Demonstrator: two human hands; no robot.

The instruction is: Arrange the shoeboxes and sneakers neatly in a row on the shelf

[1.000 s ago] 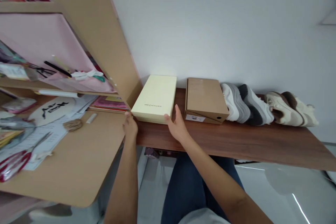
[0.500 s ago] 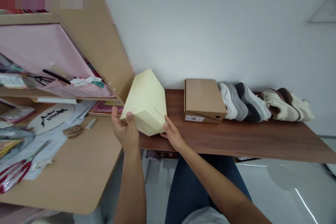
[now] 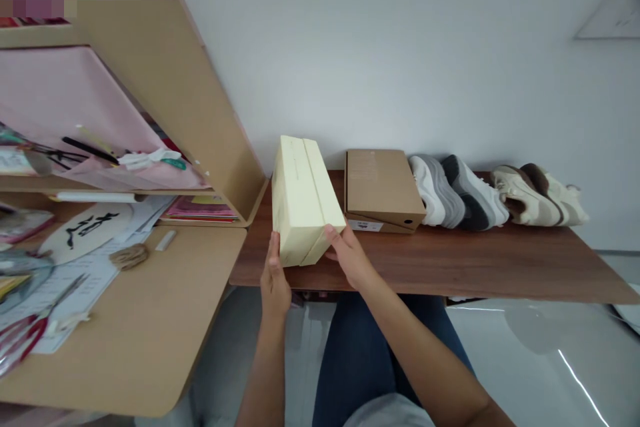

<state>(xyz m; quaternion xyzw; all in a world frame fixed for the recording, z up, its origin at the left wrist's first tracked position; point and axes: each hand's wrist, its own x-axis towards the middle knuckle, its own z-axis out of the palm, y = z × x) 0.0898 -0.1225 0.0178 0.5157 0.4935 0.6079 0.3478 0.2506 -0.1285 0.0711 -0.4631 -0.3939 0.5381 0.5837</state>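
Note:
A pale yellow cardboard box (image 3: 307, 193) is tilted above the left part of the brown wooden bench (image 3: 400, 260), a lid seam running along its upper side. My left hand (image 3: 276, 280) presses against its lower left edge, fingers pointing up along the side. At the near right corner my right hand (image 3: 350, 255) grips the box, thumb on the end face and the other fingers partly hidden behind it. Just right of the box lies a brown shoebox (image 3: 383, 183) with a white label on its front.
Grey-and-white sneakers (image 3: 435, 190), darker grey sneakers (image 3: 475, 193) and cream-brown shoes (image 3: 540, 193) line the bench to the right. On the left a desk (image 3: 165, 320) holds red-handled scissors (image 3: 40, 320), twine (image 3: 129, 257) and papers. A shelf side panel (image 3: 200, 93) rises beside the bench.
The yellow box has been turned and moved right, so its lid seam now faces up. Both hands have shifted right with it, the left one now flat along the box's side.

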